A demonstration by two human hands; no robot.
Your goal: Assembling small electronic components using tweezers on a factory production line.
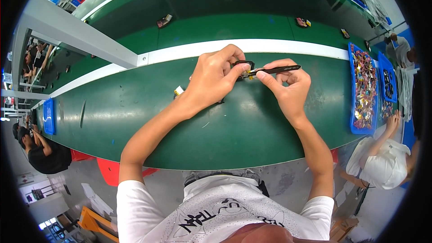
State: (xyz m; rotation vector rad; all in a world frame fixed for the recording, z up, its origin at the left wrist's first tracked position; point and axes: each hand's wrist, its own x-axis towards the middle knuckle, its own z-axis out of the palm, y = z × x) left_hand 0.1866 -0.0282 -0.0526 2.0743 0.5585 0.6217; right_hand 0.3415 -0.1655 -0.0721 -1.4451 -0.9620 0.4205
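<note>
My left hand [211, 74] is closed on a small black plastic part [243, 64], held just above the green tabletop near the white rail. In my right hand [291, 86] are slim black tweezers [283, 69], pinched between thumb and fingers. Their tips point left and meet the black part, where a bit of yellow shows. The fingers hide most of the part, so its exact kind is unclear. Partly covered by my left forearm, a small white and yellow piece [178, 91] rests on the table, with something dark beside it.
A blue tray [358, 130] heaped with small colourful parts stands at the right. Another blue tray [48, 118] sits far left, near a thin pointed tool [82, 113]. Beyond the white rail [270, 46], small assemblies lie on a green belt [225, 24]. People sit at both sides.
</note>
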